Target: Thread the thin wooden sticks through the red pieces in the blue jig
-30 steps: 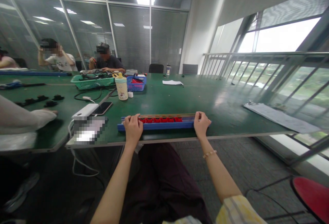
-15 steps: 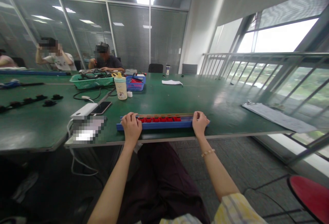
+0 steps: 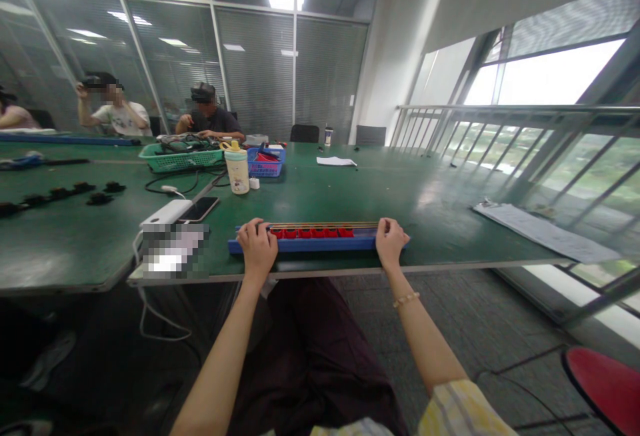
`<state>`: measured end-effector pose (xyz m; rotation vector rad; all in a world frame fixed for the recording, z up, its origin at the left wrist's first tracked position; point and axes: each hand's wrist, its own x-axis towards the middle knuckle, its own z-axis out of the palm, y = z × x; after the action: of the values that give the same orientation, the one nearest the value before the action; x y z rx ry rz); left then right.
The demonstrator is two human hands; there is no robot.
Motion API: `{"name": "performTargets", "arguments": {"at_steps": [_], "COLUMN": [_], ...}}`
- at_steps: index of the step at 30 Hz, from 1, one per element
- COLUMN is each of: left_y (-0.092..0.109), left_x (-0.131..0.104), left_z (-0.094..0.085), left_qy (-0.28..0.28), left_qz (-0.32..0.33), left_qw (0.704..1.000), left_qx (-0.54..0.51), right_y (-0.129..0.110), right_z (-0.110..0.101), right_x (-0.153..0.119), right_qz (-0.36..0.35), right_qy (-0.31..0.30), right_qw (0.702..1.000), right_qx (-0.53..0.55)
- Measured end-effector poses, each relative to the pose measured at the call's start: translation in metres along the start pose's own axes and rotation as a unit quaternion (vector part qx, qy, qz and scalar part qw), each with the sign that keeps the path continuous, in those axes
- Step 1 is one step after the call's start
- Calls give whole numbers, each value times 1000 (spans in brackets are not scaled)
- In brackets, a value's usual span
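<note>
A long blue tray [image 3: 325, 245] lies near the front edge of the green table, with several red pieces [image 3: 305, 233] in a row inside. Thin yellowish strips [image 3: 325, 225] stretch along its far side between my hands. My left hand [image 3: 258, 247] is at the tray's left end, its fingers curled and closed around the ends of the strips. At the right end, my right hand [image 3: 391, 241] pinches the other ends of the strips, with its fingertips pressed together. Both hands rest over the tray.
To the left lie a white power bank [image 3: 167, 213], a phone [image 3: 201, 209] and cables. Behind stand a yellow cup [image 3: 237, 169], a green basket [image 3: 180, 159] and a blue basket [image 3: 267, 164]. A clipboard [image 3: 540, 226] lies at right. Persons sit across the table.
The whole view has shifted very slightly. Both hands keep their places on the tray. A seated person at the far left has lowered one hand a little.
</note>
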<state>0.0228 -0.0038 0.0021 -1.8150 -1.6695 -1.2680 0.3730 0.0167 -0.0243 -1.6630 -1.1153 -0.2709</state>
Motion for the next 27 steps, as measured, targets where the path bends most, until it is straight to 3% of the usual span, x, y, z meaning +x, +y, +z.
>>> {"name": "performTargets", "arguments": {"at_steps": [19,27], "left_y": [1,1], "left_x": [0,-1], "left_z": [-2,-3], "left_qy": [-41,-27], "left_qz": [12,15], "left_qw": [999,999], "left_qx": [1,13], "right_y": [-4,-3], "right_z": [-5,-6], "right_x": [-1,-1], "right_qz": [-18,-36], "right_qy": [-1,-11], "right_qw": [1000,999], "right_qx": [9,16]}}
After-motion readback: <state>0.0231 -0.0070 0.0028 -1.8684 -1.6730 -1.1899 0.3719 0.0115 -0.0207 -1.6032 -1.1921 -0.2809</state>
